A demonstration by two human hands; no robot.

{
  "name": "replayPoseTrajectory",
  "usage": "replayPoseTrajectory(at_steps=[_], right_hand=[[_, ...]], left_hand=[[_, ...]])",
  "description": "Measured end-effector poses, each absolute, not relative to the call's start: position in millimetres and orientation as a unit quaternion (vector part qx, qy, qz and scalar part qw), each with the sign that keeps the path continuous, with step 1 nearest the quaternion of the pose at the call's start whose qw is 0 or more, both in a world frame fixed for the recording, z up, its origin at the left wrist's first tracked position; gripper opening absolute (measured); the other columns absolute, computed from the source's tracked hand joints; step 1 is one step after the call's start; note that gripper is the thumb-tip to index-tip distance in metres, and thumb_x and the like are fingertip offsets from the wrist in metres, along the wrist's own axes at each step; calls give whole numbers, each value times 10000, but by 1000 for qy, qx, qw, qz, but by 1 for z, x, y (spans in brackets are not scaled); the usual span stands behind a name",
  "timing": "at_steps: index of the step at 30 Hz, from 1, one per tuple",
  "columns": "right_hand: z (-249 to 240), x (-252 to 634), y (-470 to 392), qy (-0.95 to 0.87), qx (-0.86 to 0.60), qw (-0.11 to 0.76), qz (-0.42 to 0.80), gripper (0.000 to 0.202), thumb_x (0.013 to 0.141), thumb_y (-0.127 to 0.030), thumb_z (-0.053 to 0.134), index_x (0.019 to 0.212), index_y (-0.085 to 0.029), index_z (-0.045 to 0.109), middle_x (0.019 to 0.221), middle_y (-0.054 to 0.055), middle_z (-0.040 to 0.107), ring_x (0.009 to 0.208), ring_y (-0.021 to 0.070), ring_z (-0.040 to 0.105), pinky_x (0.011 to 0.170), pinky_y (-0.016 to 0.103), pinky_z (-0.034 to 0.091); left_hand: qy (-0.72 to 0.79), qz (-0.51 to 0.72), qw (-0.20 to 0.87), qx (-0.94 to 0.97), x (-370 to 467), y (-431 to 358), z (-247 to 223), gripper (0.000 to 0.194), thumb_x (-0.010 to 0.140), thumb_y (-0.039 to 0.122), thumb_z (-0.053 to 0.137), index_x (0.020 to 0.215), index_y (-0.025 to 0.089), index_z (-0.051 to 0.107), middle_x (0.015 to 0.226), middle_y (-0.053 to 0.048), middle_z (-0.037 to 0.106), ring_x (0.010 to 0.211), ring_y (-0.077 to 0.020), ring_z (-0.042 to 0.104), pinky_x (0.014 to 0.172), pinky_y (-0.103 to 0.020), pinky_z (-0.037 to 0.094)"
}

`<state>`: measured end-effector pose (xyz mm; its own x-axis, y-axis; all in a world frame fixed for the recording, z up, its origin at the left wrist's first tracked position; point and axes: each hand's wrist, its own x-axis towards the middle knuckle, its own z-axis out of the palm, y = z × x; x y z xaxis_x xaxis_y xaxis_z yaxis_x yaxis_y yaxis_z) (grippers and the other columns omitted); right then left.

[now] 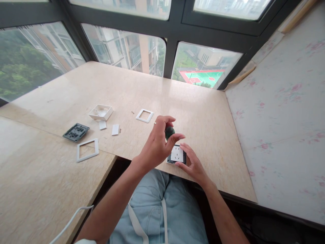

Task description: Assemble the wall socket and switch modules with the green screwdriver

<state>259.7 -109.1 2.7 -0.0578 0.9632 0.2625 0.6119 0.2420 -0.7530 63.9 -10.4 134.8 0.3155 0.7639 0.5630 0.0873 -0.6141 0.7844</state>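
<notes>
My left hand (pixel 160 137) is curled around a dark round handle (pixel 169 132), seen end-on, above the wall socket; whatever lies below the handle is hidden. The white-faced wall socket (pixel 177 153) with a dark grey surround sits near the table's front edge. My right hand (pixel 192 162) grips it from the right, with fingertips at its upper right and the thumb at its lower edge. Part of the socket's left side is behind my left hand.
To the left lie a white mounting box (pixel 101 112), a dark grey socket body (pixel 76 132) back up, white frames (pixel 87 150) (pixel 144 115), small white plates (pixel 115 129) and screws (pixel 120 130). A white cable (pixel 72 217) hangs at lower left. Windows and a papered wall (pixel 281 112) border the table.
</notes>
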Motion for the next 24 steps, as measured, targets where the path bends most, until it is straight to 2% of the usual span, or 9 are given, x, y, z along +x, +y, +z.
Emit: replayPoseTrajectory(at_steps=[3, 7, 10, 13, 15, 18, 21, 24], right_hand=[[2, 260, -110, -687, -574, 380, 231, 648, 879, -428, 717, 1457, -294, 454, 1548, 128, 462, 1470, 311, 378, 1201, 572, 327], [2, 260, -109, -690, -571, 381, 229, 650, 885, -423, 712, 1463, -299, 442, 1547, 125, 461, 1474, 306, 371, 1206, 569, 320], [2, 259, -108, -692, -566, 384, 229, 635, 894, -417, 702, 1461, -300, 440, 1544, 128, 460, 1476, 303, 367, 1207, 577, 314], [3, 259, -108, -691, -565, 386, 230, 634, 893, -417, 703, 1459, -300, 443, 1543, 130, 462, 1473, 300, 372, 1206, 574, 317], [3, 259, -108, -690, -566, 388, 231, 639, 888, -421, 708, 1459, -299, 448, 1545, 126, 462, 1474, 297, 372, 1208, 561, 319], [3, 259, -108, -687, -570, 388, 231, 651, 877, -439, 716, 1458, -295, 459, 1548, 121, 464, 1473, 303, 374, 1207, 552, 324], [2, 259, -108, -682, -572, 391, 232, 659, 868, -457, 720, 1453, -288, 470, 1535, 125, 478, 1463, 315, 388, 1198, 559, 334], [1, 259, -108, -680, -573, 393, 232, 646, 867, -462, 719, 1441, -279, 485, 1529, 130, 485, 1459, 322, 395, 1190, 557, 347]], left_hand=[[223, 520, 492, 662, 64, -11, 135, 399, 874, 295, 756, 1164, 219, 494, 1031, -39, 602, 960, -181, 674, 851, -338, 562], [111, 461, 625, 620, 62, -9, 139, 154, 951, 235, 649, 1077, 186, 575, 1066, -84, 695, 1119, -232, 676, 981, -409, 544], [79, 455, 633, 622, 63, -6, 139, 113, 984, 268, 592, 1026, 179, 646, 1061, -92, 704, 1111, -239, 666, 1009, -449, 521], [85, 477, 607, 630, 67, -4, 133, 199, 999, 316, 556, 978, 183, 703, 982, -75, 664, 960, -193, 649, 872, -357, 543], [95, 486, 615, 613, 71, -6, 130, 242, 1011, 359, 531, 1034, 187, 700, 923, -54, 620, 872, -159, 615, 784, -302, 530], [102, 511, 630, 575, 80, -9, 126, 254, 939, 382, 661, 1123, 217, 601, 968, -13, 567, 779, -107, 593, 689, -247, 512], [128, 551, 627, 536, 89, -11, 122, 402, 800, 265, 825, 1016, 240, 487, 1108, 16, 506, 740, -49, 618, 654, -201, 521], [153, 563, 638, 502, 95, -10, 117, 498, 721, 242, 886, 950, 234, 443, 1033, 46, 516, 783, -60, 666, 714, -208, 561]])
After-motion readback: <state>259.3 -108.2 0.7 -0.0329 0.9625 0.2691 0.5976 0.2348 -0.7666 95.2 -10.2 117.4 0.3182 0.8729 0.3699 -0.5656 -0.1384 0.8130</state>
